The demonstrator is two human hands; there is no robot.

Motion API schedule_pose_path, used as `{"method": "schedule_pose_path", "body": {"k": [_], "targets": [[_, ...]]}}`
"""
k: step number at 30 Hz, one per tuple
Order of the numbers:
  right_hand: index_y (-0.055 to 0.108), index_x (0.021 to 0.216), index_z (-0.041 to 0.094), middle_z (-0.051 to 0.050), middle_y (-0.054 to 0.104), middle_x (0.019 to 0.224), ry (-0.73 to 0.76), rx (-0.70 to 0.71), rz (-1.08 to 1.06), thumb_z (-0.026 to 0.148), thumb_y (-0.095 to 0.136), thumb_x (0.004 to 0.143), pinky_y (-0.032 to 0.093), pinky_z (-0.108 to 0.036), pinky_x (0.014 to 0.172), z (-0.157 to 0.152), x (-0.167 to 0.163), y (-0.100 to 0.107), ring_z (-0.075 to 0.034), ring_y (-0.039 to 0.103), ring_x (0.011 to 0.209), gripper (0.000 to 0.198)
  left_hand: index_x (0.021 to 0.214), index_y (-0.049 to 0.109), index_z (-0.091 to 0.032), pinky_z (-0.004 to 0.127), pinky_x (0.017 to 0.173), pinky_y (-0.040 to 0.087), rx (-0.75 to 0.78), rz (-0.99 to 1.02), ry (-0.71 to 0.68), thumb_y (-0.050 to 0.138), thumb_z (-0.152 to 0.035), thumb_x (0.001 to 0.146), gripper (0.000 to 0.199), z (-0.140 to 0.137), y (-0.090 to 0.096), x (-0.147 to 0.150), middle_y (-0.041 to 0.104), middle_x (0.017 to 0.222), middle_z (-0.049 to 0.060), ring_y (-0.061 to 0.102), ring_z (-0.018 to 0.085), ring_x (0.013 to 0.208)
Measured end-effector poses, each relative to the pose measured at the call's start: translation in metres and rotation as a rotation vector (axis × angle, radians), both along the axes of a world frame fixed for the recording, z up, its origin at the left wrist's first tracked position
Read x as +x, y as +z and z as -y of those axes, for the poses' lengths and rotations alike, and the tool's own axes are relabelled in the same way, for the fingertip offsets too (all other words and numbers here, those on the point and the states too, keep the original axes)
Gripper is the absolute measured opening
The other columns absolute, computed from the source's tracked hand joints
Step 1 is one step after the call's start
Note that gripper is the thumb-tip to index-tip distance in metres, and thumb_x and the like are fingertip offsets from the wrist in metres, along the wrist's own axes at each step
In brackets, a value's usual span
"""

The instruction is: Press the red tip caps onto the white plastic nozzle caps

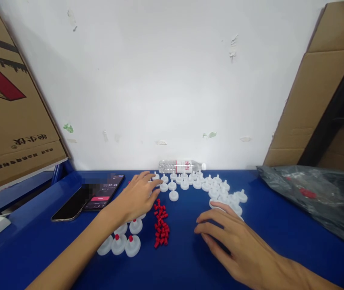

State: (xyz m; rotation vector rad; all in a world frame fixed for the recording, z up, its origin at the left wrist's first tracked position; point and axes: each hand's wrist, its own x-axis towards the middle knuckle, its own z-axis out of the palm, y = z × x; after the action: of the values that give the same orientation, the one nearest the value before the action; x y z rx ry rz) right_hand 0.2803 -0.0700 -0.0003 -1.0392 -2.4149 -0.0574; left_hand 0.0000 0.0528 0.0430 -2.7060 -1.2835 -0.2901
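The white wall [172,84] backs the blue table [187,257]. A printed cardboard box [11,108] stands at left; plain cardboard [305,104] leans at right, a grey plastic bag [313,205] lying just before it. The right hand [229,237] is palm down, fingers parted and slightly bent, next to the white spouted caps [173,196]. The left hand [140,193] extends over others, thumb apart from forefinger; whether it grips anything beneath cannot be told. Two phones [107,193] lie left of it. A clear bottle [182,166] rests on its side by the wall. White caps also stand at near left, several red-tipped. Small red tips [160,225] form a loose strip between the hands.
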Motion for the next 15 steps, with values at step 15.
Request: {"method": "schedule_pose_path", "body": {"k": [15], "targets": [[0.059, 0.126, 0.028, -0.001, 0.066, 0.119, 0.001, -0.037, 0.001, 0.009, 0.046, 0.100, 0.027, -0.058, 0.125, -0.001, 0.000, -0.002, -0.015, 0.066, 0.114, 0.034, 0.151, 0.047, -0.031, 0.064, 0.114, 0.038, 0.109, -0.040, -0.138, 0.036, -0.035, 0.110, 0.043, 0.018, -0.022, 0.020, 0.044, 0.157, 0.016, 0.037, 0.041, 0.148]]}}
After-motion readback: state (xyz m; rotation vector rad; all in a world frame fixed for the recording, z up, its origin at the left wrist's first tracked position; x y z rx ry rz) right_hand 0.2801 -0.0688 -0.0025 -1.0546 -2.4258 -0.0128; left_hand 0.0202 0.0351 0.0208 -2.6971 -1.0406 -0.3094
